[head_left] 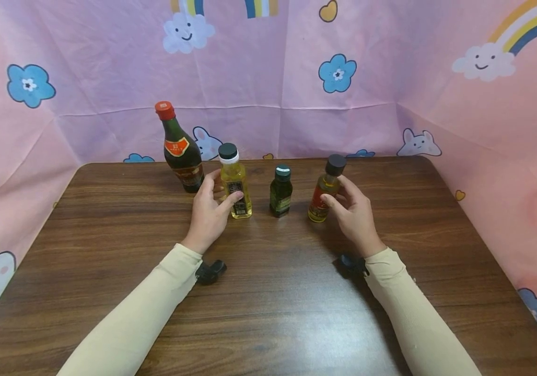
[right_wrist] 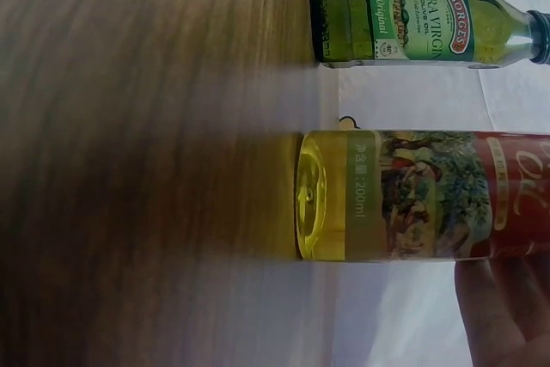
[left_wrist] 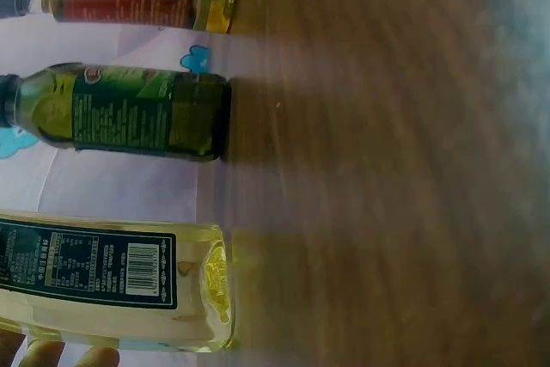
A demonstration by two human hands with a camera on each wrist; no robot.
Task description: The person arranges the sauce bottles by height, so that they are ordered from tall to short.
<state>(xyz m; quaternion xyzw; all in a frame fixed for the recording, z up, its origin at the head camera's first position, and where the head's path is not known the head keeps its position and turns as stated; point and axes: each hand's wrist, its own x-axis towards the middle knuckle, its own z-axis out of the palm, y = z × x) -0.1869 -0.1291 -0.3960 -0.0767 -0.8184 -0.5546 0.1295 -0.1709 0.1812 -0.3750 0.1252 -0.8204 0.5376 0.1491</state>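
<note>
Holding a clear, flat-sided bottle of yellow oil (head_left: 236, 178) with the left hand (head_left: 208, 211), bending half closed round its shiny sides, just left of the small green Borges olive oil bottle (head_left: 280, 196). Holding a round, red-label oil bottle (head_left: 317, 205) with the right hand (head_left: 357, 216), also bending half closed, just right of the Borges. Likely steadying both on the smooth, stripy wood table (head_left: 268, 292), and calling for a snug squeeze next.

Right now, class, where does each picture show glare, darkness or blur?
Head view: pale glare on the table, bottom, right of centre; left wrist view: wood grain smeared, small green bottle sharper; right wrist view: wood blurred, dark at lower left, red-labelled bottle clearer.
</note>
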